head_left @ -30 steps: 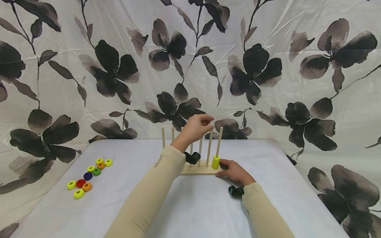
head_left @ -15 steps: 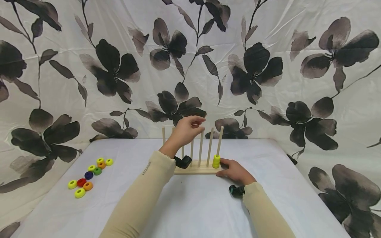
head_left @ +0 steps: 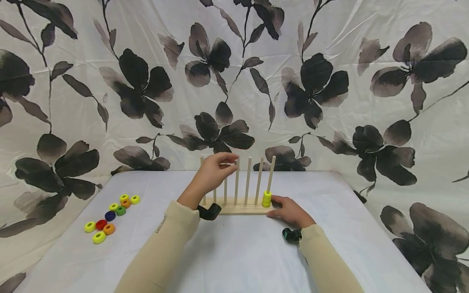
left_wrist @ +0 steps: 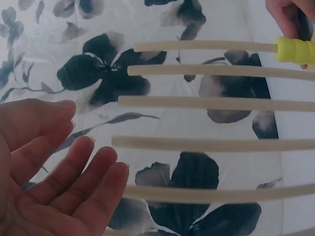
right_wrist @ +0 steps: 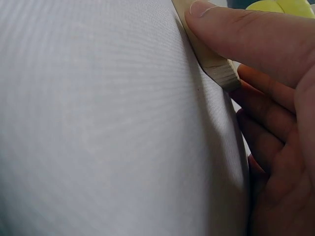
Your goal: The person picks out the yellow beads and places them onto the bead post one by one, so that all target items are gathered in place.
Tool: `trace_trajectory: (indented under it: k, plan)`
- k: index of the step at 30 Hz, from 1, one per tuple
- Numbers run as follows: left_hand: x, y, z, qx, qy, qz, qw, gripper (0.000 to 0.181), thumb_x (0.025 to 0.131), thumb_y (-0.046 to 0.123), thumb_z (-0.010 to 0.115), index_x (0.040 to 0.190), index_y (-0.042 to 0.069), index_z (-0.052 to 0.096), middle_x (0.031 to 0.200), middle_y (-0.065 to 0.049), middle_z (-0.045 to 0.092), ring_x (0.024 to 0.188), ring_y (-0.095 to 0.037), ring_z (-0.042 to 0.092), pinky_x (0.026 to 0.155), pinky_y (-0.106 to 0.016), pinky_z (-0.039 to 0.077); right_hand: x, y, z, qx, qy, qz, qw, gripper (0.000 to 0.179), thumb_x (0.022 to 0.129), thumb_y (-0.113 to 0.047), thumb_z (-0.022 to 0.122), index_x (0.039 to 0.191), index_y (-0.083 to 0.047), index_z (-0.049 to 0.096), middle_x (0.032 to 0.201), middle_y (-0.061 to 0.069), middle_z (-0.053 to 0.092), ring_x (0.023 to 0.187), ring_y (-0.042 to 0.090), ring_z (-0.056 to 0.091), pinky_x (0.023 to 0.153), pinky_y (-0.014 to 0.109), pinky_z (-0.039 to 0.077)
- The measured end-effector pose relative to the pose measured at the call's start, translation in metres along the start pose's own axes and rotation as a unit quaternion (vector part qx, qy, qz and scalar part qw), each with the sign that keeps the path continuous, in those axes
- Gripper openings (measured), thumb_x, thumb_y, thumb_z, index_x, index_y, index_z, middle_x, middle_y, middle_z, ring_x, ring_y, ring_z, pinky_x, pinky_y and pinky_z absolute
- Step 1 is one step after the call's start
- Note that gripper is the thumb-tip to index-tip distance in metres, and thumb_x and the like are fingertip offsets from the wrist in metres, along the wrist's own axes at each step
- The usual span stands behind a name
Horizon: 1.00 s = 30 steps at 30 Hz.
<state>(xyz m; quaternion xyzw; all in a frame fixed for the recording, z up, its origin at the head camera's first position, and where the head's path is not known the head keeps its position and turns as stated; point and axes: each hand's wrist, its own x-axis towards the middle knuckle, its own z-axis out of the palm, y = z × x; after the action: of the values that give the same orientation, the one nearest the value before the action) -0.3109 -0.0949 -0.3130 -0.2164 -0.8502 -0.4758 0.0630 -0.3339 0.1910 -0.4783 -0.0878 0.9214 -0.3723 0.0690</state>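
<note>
A wooden peg stand (head_left: 238, 209) with several upright pegs stands on the white-covered table. Yellow rings (head_left: 266, 199) are stacked at the foot of its rightmost peg. My left hand (head_left: 210, 173) is raised at the tops of the left pegs, partly covering them in the head view. In the left wrist view its fingers (left_wrist: 93, 174) are loosely bent and hold nothing, with the pegs (left_wrist: 211, 144) beyond them. At the right end of the base, my right hand (head_left: 291, 211) grips the wood. Its thumb (right_wrist: 246, 37) presses the front edge, the other fingers lying behind.
Loose rings in yellow, orange, green, blue and red lie on the left of the table, among them a red ring (head_left: 101, 225) and a blue ring (head_left: 110, 215). A floral cloth (head_left: 234, 89) hangs behind the table's far edge.
My left hand has moved left and slightly down along the peg tops, uncovering the pegs on the right. The right hand stays on the base's end.
</note>
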Motion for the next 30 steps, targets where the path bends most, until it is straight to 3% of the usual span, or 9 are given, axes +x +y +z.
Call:
trace_trajectory:
  k: [7,18,30]
  plan:
    - [-0.017,-0.017,-0.014,0.010,0.018,-0.004,0.9998,0.038,0.092,0.022,0.067,0.129,0.014,0.061,0.130,-0.007,0.061,0.118,-0.024,0.061,0.098,-0.040,0.052,0.000,0.001,-0.001,-0.007,-0.001,0.003,1.0000,0.076,0.079,-0.038,0.078,0.146,-0.017,0.046,0.151,0.010,0.043,0.143,0.034,0.033,0.116,0.055,0.026]
    - [-0.038,-0.038,-0.033,0.045,0.086,-0.030,0.9948,0.044,0.092,0.021,0.066,0.134,0.012,0.056,0.135,-0.010,0.058,0.122,-0.027,0.056,0.103,-0.043,0.048,-0.001,-0.001,0.000,0.000,-0.002,0.007,1.0000,0.076,0.080,-0.038,0.078,0.145,-0.018,0.046,0.152,0.010,0.043,0.144,0.034,0.032,0.115,0.057,0.026]
    - [-0.055,-0.063,-0.049,0.065,0.105,-0.050,0.9911,0.042,0.092,0.019,0.064,0.133,0.009,0.057,0.130,-0.014,0.061,0.121,-0.029,0.057,0.101,-0.045,0.049,0.000,-0.001,0.001,0.001,-0.003,0.013,0.9999,0.075,0.080,-0.037,0.078,0.145,-0.019,0.047,0.152,0.009,0.043,0.144,0.034,0.032,0.115,0.058,0.026]
